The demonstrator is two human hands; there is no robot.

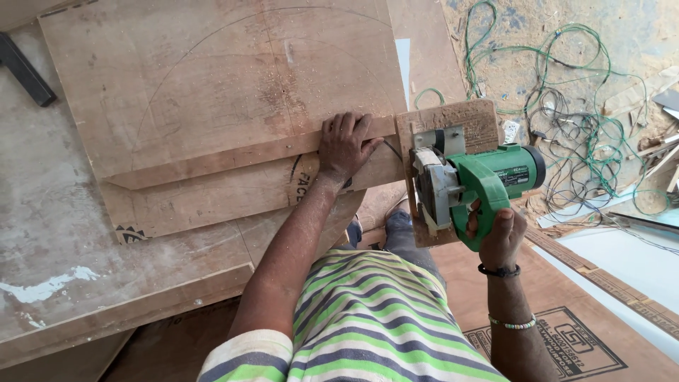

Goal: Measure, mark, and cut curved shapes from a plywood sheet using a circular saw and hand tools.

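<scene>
My left hand (344, 143) presses flat, fingers spread, on a narrow wooden strip (212, 161) lying across a large plywood sheet (205, 85) marked with a drawn pencil arc. My right hand (499, 235) grips the handle of a green electric circular saw (474, 180). The saw sits on a small wooden base plate (460, 120) at the right end of the strip, at the sheet's right edge. Sawdust lies on the plywood around the strip.
A tangle of green and dark wires (573, 106) covers the dusty floor at the right. A dark bar (25, 71) lies at the far left. More plywood (566, 332) with a printed stamp lies at bottom right, beside a thin wooden batten (608, 279).
</scene>
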